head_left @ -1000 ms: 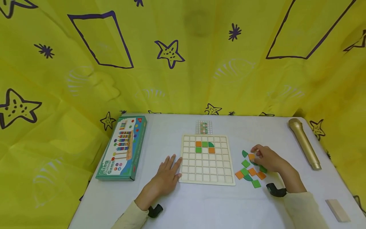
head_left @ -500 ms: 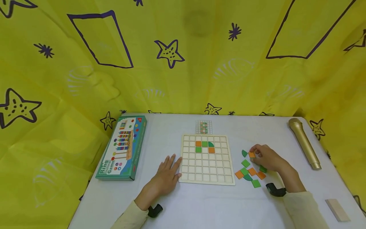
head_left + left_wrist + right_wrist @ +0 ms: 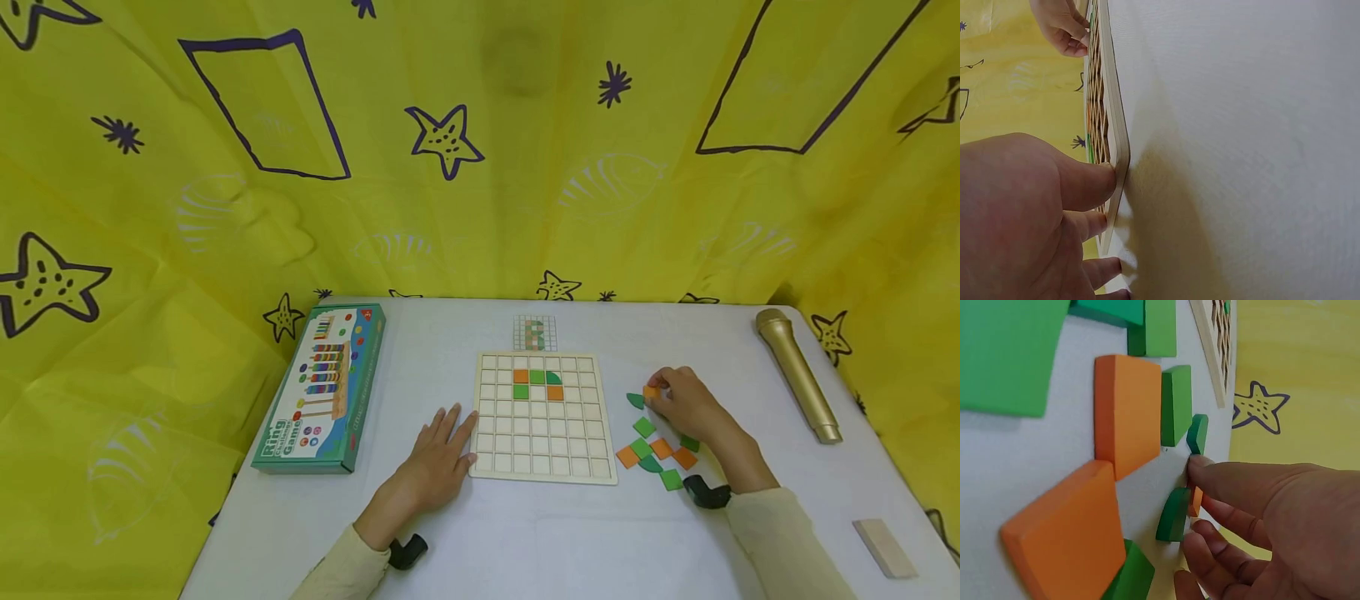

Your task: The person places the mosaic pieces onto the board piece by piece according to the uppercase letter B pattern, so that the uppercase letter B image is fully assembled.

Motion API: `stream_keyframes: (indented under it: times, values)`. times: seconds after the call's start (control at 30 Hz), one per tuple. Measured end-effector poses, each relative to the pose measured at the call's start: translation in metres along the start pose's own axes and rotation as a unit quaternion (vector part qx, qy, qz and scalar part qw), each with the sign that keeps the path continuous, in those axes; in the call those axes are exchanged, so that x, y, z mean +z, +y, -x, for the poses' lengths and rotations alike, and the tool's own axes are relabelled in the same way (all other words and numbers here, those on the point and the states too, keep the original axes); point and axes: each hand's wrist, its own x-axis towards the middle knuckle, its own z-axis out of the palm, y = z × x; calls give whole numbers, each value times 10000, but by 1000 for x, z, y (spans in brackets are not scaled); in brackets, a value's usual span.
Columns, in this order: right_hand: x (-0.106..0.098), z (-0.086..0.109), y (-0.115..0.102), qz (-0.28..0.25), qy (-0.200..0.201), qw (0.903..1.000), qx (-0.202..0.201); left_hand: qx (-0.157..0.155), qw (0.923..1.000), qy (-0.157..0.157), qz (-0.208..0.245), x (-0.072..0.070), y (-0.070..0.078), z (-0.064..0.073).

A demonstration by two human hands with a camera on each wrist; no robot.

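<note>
In the head view my right hand [image 3: 682, 406] pinches an orange square tile [image 3: 651, 392] between thumb and fingers, over the right part of the table. The same orange tile [image 3: 1195, 501] peeks out between the fingertips in the right wrist view, with a dark green curved tile [image 3: 1174, 515] close below them. Just left of that hand lies another dark green quarter-round tile [image 3: 635, 400]. My left hand [image 3: 435, 471] lies with fingers spread at the left edge of the wooden grid board [image 3: 543, 454]; its thumb [image 3: 1088, 184] touches the rim.
Orange and green tiles [image 3: 662, 449] lie scattered right of the board, which has several tiles in its upper cells. A small pattern card [image 3: 535, 333] lies behind it. A game box [image 3: 318, 392] stands left; a gold microphone [image 3: 798, 375] and wooden block [image 3: 885, 548] lie right.
My right hand has taken hold of the orange square tile and moved it slightly up and left. The nearby dark green tile has shifted left and turned. My left hand stays put.
</note>
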Motion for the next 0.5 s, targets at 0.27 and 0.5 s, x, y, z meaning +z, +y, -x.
stream_keyframes:
  times: [0.27, 0.5]
  values:
    - [-2, -2, 6, -184, -160, 9997, -29, 5, 10000, -29, -33, 0, 0, -1]
    - [6, -7, 12, -273, 82, 9994, -177, -16, 10000, -26, -19, 0, 0, 0]
